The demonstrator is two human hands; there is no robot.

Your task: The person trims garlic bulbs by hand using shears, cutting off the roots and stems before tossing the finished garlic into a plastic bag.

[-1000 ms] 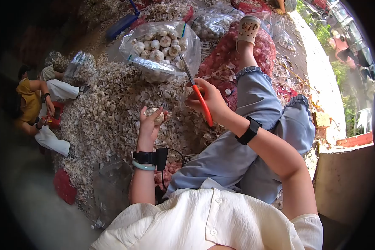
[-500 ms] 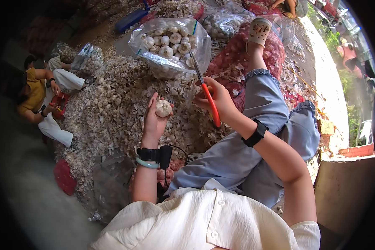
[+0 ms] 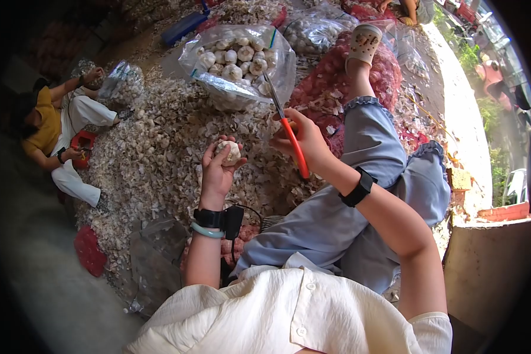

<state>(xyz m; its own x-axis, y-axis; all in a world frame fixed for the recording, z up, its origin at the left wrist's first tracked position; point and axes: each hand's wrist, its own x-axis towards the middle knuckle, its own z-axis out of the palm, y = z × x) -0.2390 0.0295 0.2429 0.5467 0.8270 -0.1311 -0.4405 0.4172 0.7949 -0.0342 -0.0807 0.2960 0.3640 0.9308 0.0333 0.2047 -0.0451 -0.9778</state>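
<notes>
A white garlic bulb [image 3: 230, 153] rests in my left hand [image 3: 216, 174], with the thumb and fingers curled around it. My right hand [image 3: 308, 141] grips a pair of scissors [image 3: 294, 144] by its orange handles, the metal blades pointing up and away from me. Beyond the blade tips stands an open clear plastic bag [image 3: 189, 59] filled with garlic bulbs [image 3: 232, 72]. The bulb and the scissors are apart. Some fingers of my right hand are hidden behind the handles.
Dry garlic skins [image 3: 159, 141] cover the floor. Red mesh sacks of garlic [image 3: 318, 88] lie beside my outstretched leg [image 3: 374, 135]. A person in a yellow top [image 3: 39, 130] sits at the left near another filled bag [image 3: 124, 82]. A blue dustpan [image 3: 183, 28] lies at the back.
The garlic bulb has turned in my left hand, and my thumb now lies across it. My right hand and the scissors have barely moved. The person at left has raised one hand toward a bag.
</notes>
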